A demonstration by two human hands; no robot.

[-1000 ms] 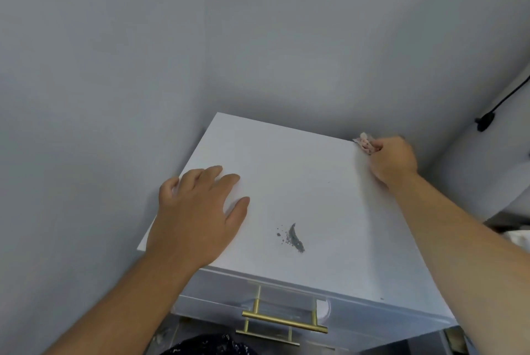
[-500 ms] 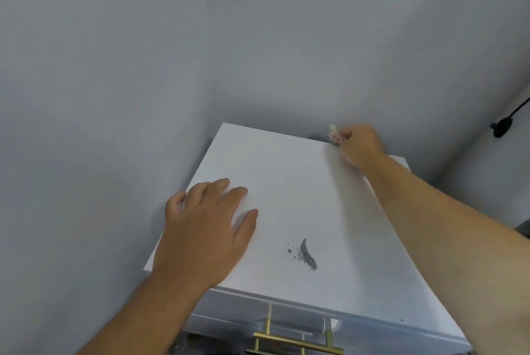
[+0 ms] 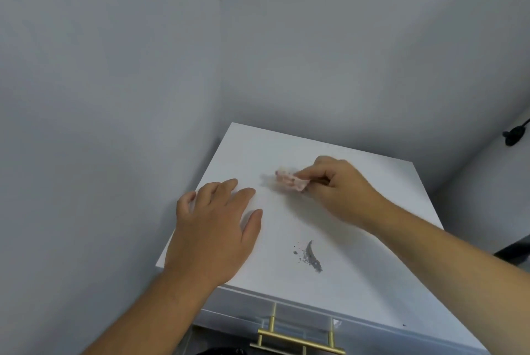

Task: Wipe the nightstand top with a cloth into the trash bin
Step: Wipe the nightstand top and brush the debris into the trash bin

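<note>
Nightstand top (image 3: pixel 358 240) is a plain white slab shoved into a corner. Its back and left edges sit right against the grey walls (image 3: pixel 114 96), and only the front edge and the right side are free.

The cloth (image 3: pixel 291 181) is a small pinkish wad lying on the top, about mid-width and toward the back. The right hand (image 3: pixel 341 191) pinches it, thumb and curled fingers closed round it. It's smeared with blur, so no detail there. The left hand (image 3: pixel 218 225) lies flat near the left edge, fingers straight and a bit spread, gripping nothing, with the wrist over the front-left corner. A strip of bare white runs between the two hands.

A grey dirt smear (image 3: pixel 311 254) with a few crumbs beside it sits nearer the front edge, well apart from the cloth. It lies between the two forearms with open surface all round it.

As for containers, a drawer front (image 3: pixel 372 323) with a brass handle (image 3: pixel 298 339) shows just under the front edge, and nothing of its inside is visible. Right at the bottom of the frame there's a dark sliver (image 3: pixel 220 351) that might be the trash bin, but it's cut off so I can't really tell.

A black plug (image 3: pixel 513 136) on a cable hangs on the right wall, half out of frame.
</note>
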